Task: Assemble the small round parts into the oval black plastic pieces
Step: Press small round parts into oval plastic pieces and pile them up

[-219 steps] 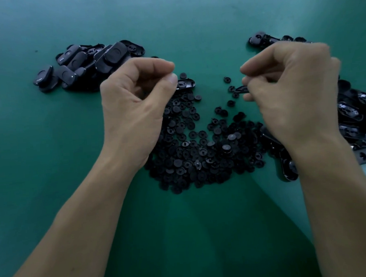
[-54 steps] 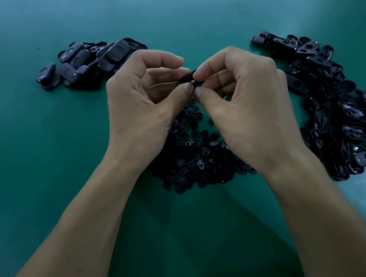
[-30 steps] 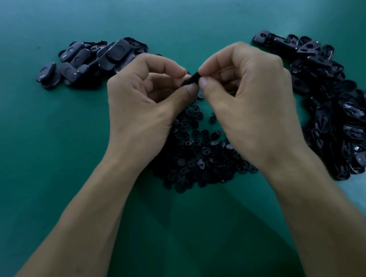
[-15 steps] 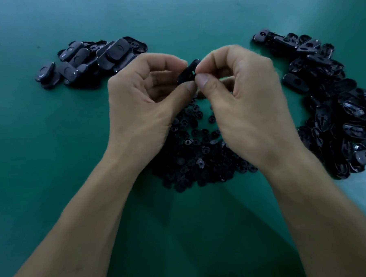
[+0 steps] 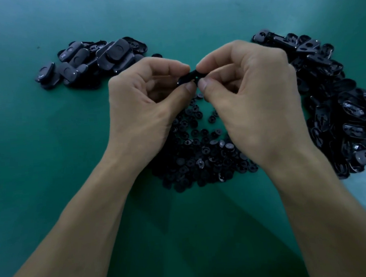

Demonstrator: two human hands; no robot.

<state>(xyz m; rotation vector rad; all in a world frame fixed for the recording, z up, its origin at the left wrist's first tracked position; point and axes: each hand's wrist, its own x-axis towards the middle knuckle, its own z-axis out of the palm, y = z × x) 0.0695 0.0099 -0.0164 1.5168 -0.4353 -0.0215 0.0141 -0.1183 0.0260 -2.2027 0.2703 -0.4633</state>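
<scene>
Left hand (image 5: 142,110) and right hand (image 5: 255,113) together pinch one oval piece (image 5: 188,77) above the heap of round parts (image 5: 202,158) (the part being fitted is hidden); skewed pressure could pop it loose into the heap.

Left forearm (image 5: 86,217) and right forearm (image 5: 321,211) enter from the lower edge and converge toward centre. Left hand (image 5: 142,113) — fingers curled, thumb and index fingertip pinching one end of a small black piece (image 5: 187,78). Right hand (image 5: 257,111) — fingers curled likewise, pinching the opposite end. Thumb tips nearly touch. The backs of both hands face the camera.
</scene>
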